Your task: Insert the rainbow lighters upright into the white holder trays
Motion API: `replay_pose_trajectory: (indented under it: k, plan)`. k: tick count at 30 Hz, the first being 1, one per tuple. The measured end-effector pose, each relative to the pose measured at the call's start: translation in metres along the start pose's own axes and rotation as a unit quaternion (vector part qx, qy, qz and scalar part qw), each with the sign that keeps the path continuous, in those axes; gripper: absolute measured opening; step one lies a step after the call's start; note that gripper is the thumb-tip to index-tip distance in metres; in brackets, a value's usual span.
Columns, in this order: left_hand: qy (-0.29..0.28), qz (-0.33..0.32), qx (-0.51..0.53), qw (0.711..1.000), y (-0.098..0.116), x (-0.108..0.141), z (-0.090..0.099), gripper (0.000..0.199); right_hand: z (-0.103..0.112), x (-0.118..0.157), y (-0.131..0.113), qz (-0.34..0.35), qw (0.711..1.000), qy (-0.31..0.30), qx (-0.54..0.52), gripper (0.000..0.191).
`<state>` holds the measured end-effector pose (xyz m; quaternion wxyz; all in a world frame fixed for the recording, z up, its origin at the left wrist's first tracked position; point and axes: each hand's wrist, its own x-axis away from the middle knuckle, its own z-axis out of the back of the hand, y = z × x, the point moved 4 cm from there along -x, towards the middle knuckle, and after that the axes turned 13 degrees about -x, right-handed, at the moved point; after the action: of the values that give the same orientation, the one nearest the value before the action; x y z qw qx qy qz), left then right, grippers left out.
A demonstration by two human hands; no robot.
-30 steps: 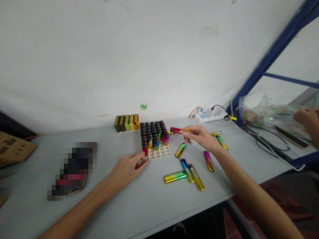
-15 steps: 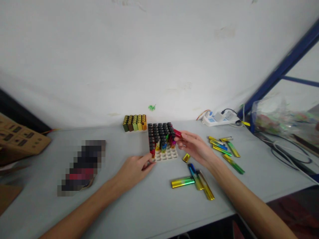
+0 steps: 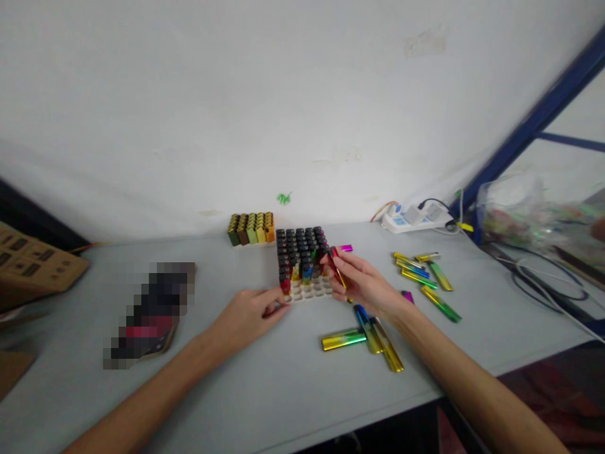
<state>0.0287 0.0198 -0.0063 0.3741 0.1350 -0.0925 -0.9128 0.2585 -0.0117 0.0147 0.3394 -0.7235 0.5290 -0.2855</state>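
Note:
A white tray (image 3: 309,291) with rows of holes holds several black-topped lighters (image 3: 302,243) standing upright. My left hand (image 3: 255,312) rests at the tray's near left corner, thumb and fingers pinched on its edge beside a red lighter (image 3: 285,285). My right hand (image 3: 362,277) is closed round a red and gold lighter (image 3: 338,268), held tilted at the tray's right side. A magenta lighter (image 3: 346,248) lies just behind that hand. Several shiny gold, green and blue lighters lie loose in front, among them a gold and green one (image 3: 344,340).
More loose lighters (image 3: 418,271) lie at the right. Behind, a second block of gold-topped lighters (image 3: 251,228) stands near the wall. A power strip (image 3: 416,219) with cables sits back right, a blurred-out dark object (image 3: 151,315) lies left, and a cardboard box (image 3: 40,265) stands far left.
My right hand has moved slightly down, and the lighter in it now points more steeply downward. A magenta lighter shows behind the hand. My left hand stays at the tray corner.

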Motion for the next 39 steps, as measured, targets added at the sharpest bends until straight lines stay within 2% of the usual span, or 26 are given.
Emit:
replay_pose_trajectory:
  k: [4, 8, 11, 14, 21, 25, 27, 29, 33, 35, 39]
  plan:
    - [0.004, 0.013, 0.007, 1.000, -0.001, 0.000, 0.000, 0.023, -0.002, 0.000, 0.002, 0.023, 0.995, 0.052, 0.080, 0.042]
    - [0.001, 0.035, 0.026, 0.999, -0.002, 0.000, 0.000, 0.021, 0.000, 0.001, 0.000, 0.107, 0.966, 0.122, 0.200, 0.056]
    - [0.001, 0.045, 0.032, 0.998, -0.003, -0.001, -0.001, 0.021, 0.006, 0.000, 0.003, 0.127, 0.949, 0.150, 0.245, 0.056]
    - [0.002, 0.046, 0.011, 0.999, -0.003, -0.001, 0.000, 0.026, 0.013, -0.002, 0.010, 0.117, 0.948, 0.167, 0.244, 0.048]
    - [-0.010, 0.062, -0.050, 0.997, -0.007, -0.003, 0.004, 0.037, 0.011, -0.002, 0.013, 0.114, 0.948, 0.143, 0.260, 0.047]
    - [-0.021, 0.053, -0.037, 0.998, -0.010, -0.004, 0.004, 0.040, -0.006, 0.005, 0.001, 0.117, 0.950, 0.062, 0.282, 0.037]
    - [-0.034, 0.034, -0.026, 0.998, -0.011, -0.004, 0.003, 0.041, -0.018, 0.009, -0.007, 0.135, 0.932, 0.005, 0.335, 0.032]
    - [-0.044, 0.016, -0.022, 0.999, -0.011, -0.004, 0.002, 0.041, -0.029, 0.013, -0.014, 0.172, 0.893, -0.034, 0.415, 0.030]
    - [-0.047, 0.003, -0.025, 0.999, -0.012, -0.005, 0.000, 0.039, -0.044, 0.014, -0.014, 0.238, 0.814, -0.020, 0.529, 0.028]
    - [-0.049, 0.003, -0.028, 0.998, -0.012, -0.005, 0.000, 0.037, -0.048, 0.011, -0.008, 0.236, 0.795, -0.019, 0.558, 0.030]
    - [-0.050, 0.006, -0.033, 0.998, -0.008, -0.003, 0.003, 0.035, -0.050, 0.001, 0.005, 0.210, 0.764, -0.061, 0.608, 0.036]
